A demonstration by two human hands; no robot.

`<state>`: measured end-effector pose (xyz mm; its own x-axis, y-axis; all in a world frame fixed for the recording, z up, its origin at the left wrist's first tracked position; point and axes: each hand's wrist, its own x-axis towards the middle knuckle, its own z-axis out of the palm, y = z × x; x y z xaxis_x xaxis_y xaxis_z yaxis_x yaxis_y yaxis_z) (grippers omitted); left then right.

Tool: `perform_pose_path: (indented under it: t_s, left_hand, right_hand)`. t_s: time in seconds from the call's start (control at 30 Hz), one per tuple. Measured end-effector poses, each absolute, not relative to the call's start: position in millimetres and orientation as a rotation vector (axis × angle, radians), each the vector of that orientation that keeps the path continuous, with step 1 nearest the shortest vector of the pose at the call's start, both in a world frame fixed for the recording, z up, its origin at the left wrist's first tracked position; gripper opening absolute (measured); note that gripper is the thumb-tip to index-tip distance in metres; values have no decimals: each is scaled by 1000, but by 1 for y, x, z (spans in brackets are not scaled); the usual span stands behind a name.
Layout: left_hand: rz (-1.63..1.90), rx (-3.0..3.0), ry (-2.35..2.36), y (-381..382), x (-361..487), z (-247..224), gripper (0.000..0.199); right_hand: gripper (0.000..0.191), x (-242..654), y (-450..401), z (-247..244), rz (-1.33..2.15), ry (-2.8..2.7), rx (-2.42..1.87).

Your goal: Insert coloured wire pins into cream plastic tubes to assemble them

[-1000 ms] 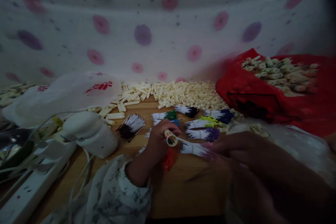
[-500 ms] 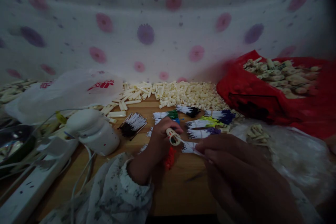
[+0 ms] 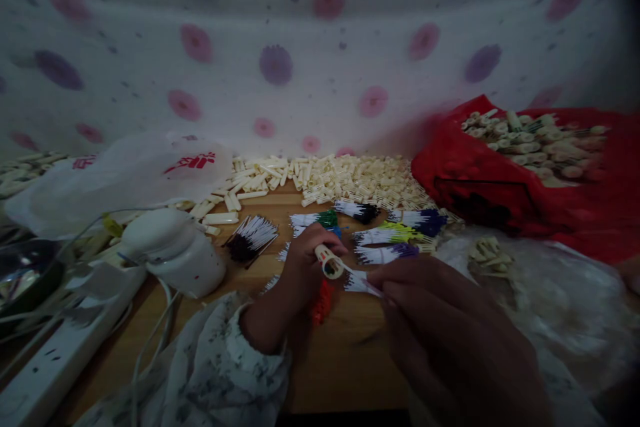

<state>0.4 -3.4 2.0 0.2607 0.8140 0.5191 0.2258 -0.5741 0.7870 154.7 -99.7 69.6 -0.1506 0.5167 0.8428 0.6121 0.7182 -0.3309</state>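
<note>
While a flower-printed sheet [image 3: 230, 93] spans the back, a wooden surface [image 3: 350, 373] carries everything before it. At right, a red bag [image 3: 450, 167] holds many cream pieces, with a clear plastic bag [image 3: 570, 293] just in front; a white bag [image 3: 120, 173] lies at left. Between the red and white bags spreads a heap of cream tubes [image 3: 350, 177]. The right hand's [image 3: 450, 327] grip is closed, fingertips pinching what looks like a thin white stick [image 3: 353, 269]. The left hand's [image 3: 305, 263] grip is wrapped around one cream tube [image 3: 328, 260], its open end facing the right fingertips. Around the left hand lie small bundles of white stems, with green [image 3: 327, 217], black [image 3: 367, 213], yellow [image 3: 403, 233] and purple [image 3: 406, 250] tips.
</note>
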Motion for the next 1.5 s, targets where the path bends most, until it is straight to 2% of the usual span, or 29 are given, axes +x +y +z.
perform_pose_path:
  t_s: [0.1,0.17,0.37,0.5,0.67,0.8,1.13,1.37,1.5]
  left_hand:
    - [1320,2004,957,-1,-1,-2,7]
    - [1332,2033,983,0,-2,-3,9]
    - [1313,2205,952,1,-4,3,42]
    - [1206,2353,890,0,-5,5,55]
    - [1177,2412,911,-1,-5,5,43]
    - [1216,2433,960,-2,-3,2,49]
    - [1342,2509,1096,-2,-1,-1,52]
    - [1381,2507,1067,-2,-1,-3,51]
    - [1255,2394,1029,1,2,-7,39]
  right_hand:
    - [32,158,-91,61,-56,-1869,-829]
    - [33,159,-87,56,8,-1810,-843]
    - [28,165,-79,43,93,-1680,-889]
    - [25,175,-68,25,-38,-1775,-950]
    - [19,179,-64,16,-170,-1753,-1042]
    - [12,176,-63,20,-139,-1689,-1073]
    - [7,171,-60,11,253,-1458,-1145]
    - [12,163,-67,8,580,-1313,-1042]
    - [12,207,-58,9,464,-1394,-1064]
